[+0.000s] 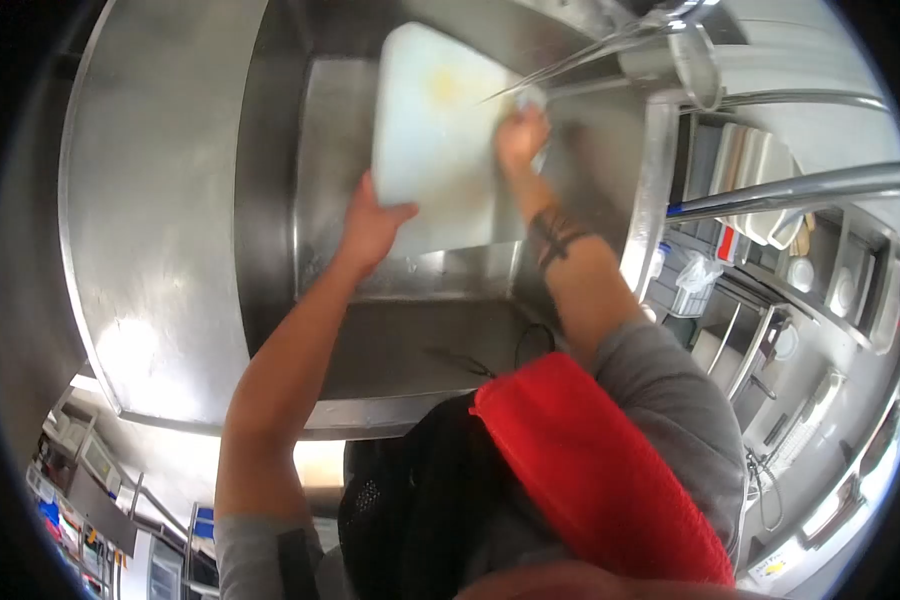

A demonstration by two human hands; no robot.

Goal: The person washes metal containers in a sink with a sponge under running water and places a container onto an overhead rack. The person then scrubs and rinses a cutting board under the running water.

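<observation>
A white cutting board with a faint yellowish stain is held tilted inside the metal sink. My left hand grips its lower left edge, thumb over the face and the other fingers partly hidden behind. At the board's right edge, my right hand is curled and blurred by motion. Something pale shows at its fingers, too smeared to name. Thin streams of water run from the upper right toward the board's face.
A metal drainboard extends to the left of the sink. A red cloth lies over my right shoulder. To the right, a rack holds several upright boards, beside metal rails and shelves. A metal faucet part hangs at the upper right.
</observation>
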